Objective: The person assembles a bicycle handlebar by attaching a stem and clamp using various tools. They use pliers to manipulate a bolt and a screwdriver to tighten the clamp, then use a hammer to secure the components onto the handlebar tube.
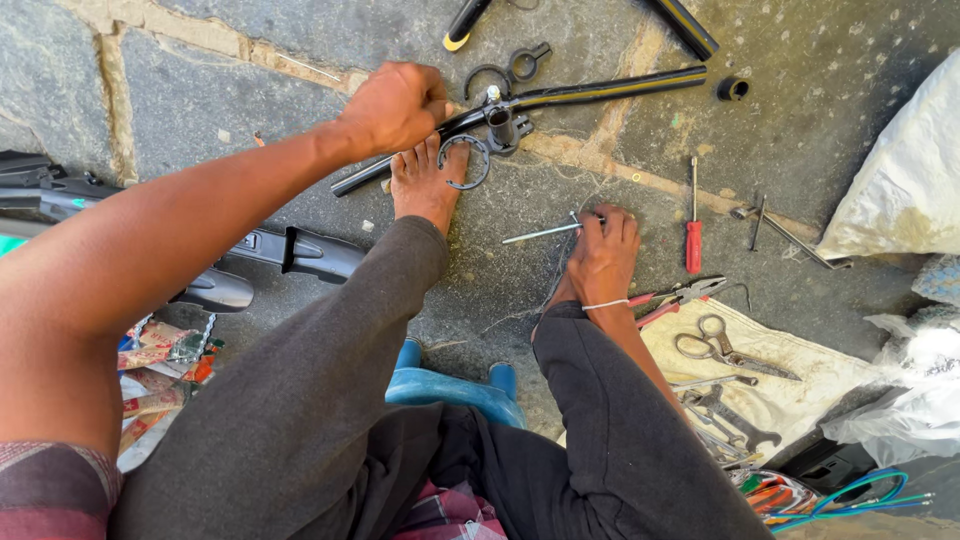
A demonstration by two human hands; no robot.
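Note:
My left hand (395, 105) is closed around a long black tube (600, 88) that lies across the stone floor. My bare left foot (425, 180) rests on the tube beside a metal clamp fitting (500, 125) and a loose ring clamp (465, 160). My right hand (605, 245) sits low over my right foot and pinches one end of a thin metal rod (540, 233) that points left. I am seated on a blue stool (450, 385).
A red screwdriver (693, 235), red-handled pliers (675, 297), scissors (725, 350) and spanners (730, 415) lie on or beside a cloth (830, 370) at the right. White sacks (905, 180) stand far right. A black plastic panel (230, 265) lies left. More black tubes (685, 25) lie at the top.

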